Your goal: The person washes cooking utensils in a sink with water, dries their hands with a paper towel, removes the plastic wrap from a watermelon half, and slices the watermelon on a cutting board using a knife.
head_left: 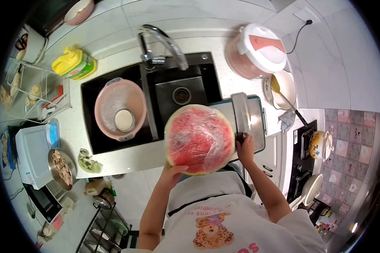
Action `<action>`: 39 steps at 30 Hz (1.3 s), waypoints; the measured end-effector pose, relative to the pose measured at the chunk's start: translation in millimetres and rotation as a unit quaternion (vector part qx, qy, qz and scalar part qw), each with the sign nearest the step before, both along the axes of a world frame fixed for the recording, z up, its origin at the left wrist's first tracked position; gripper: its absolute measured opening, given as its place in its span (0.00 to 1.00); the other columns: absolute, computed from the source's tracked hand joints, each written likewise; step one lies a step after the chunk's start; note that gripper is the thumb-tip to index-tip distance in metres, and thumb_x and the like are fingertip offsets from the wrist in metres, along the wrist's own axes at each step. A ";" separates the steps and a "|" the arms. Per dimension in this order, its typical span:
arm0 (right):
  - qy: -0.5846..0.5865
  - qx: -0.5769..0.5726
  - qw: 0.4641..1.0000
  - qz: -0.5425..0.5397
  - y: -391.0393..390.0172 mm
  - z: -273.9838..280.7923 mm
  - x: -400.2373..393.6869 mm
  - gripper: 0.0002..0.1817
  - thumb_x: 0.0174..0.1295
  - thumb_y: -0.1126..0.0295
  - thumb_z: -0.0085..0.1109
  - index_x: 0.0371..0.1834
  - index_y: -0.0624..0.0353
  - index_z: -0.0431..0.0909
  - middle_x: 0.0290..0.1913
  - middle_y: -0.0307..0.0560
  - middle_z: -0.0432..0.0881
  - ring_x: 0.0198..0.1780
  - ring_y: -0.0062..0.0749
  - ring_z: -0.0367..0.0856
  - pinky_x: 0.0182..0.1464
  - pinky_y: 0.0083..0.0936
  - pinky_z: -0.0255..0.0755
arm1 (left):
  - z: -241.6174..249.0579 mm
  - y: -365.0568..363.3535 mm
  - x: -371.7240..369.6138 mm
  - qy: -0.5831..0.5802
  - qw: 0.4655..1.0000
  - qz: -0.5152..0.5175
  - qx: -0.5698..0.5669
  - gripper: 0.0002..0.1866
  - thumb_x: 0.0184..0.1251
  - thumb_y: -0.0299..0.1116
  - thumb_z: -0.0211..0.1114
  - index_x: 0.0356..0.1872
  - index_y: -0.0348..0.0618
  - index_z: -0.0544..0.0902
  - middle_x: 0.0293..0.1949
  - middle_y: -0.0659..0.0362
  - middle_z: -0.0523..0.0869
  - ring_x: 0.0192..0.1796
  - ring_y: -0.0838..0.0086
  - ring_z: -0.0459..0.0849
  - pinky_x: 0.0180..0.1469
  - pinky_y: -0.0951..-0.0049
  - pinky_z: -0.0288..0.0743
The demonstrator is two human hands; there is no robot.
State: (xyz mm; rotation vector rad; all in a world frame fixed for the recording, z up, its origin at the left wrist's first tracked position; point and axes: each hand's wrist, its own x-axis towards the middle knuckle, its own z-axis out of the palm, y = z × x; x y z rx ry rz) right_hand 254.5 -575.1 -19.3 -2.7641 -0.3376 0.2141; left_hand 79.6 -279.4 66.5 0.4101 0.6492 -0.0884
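A halved watermelon (199, 139), its red cut face covered in clear plastic wrap, is held up in front of me above the counter edge. My left hand (173, 172) grips it from below at its lower left rim. My right hand (245, 145) is closed around the dark handle of a cleaver (241, 111), whose broad blade lies flat on a teal-edged cutting board (256, 126) to the right of the melon. The melon hides part of the board.
A black sink (156, 97) with a chrome faucet (164, 44) holds a pink basin (120, 109) with a small bowl. A pink rice cooker (256, 50), a white bowl with spoon (283, 88), a yellow bottle (74, 63) and a stove (310, 145) surround it.
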 end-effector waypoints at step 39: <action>0.482 0.526 0.664 -0.223 -94.5 29.9 75.8 0.13 0.70 0.65 0.55 0.47 0.66 0.76 0.39 0.39 0.80 0.37 0.19 0.76 0.39 0.17 0.69 | -16.4 -125.9 86.7 0.086 0.992 0.040 0.082 0.14 0.72 0.38 0.57 0.48 0.38 0.80 0.44 0.59 0.86 0.45 0.77 0.83 0.53 0.72 0.73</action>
